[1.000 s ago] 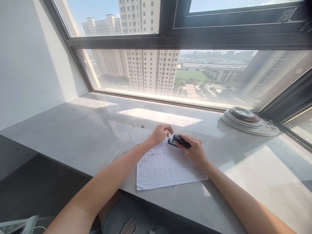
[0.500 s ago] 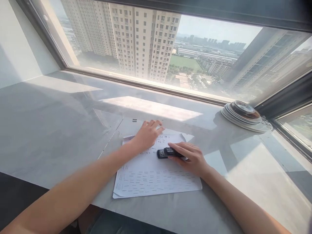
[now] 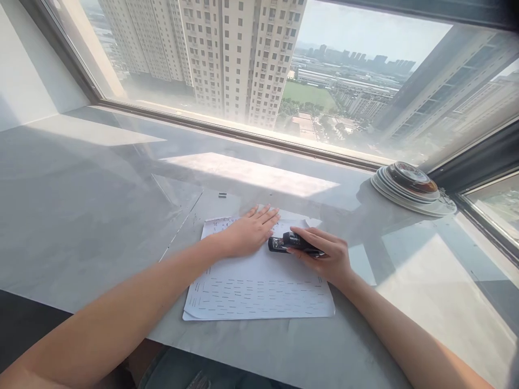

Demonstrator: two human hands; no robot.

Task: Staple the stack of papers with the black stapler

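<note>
A white sheet of paper (image 3: pixel 259 292) covered with rows of short dark marks lies on the grey stone sill (image 3: pixel 101 216) in front of me. My left hand (image 3: pixel 247 232) lies flat on the sheet's upper part, fingers stretched out and together. My right hand (image 3: pixel 328 256) is closed round a black stapler (image 3: pixel 284 242), which points left and rests on the paper just right of my left hand's fingers.
A stack of round plates (image 3: pixel 409 186) sits at the back right by the window frame. A small dark strip of staples (image 3: pixel 221 194) lies on the sill beyond the paper. The sill's front edge runs just below the sheet. A wide window (image 3: pixel 259 70) stands behind.
My left hand has flattened on the paper's top. My right hand has carried the stapler slightly up and right, toward the left hand's fingers. The view has tilted down a little more.
</note>
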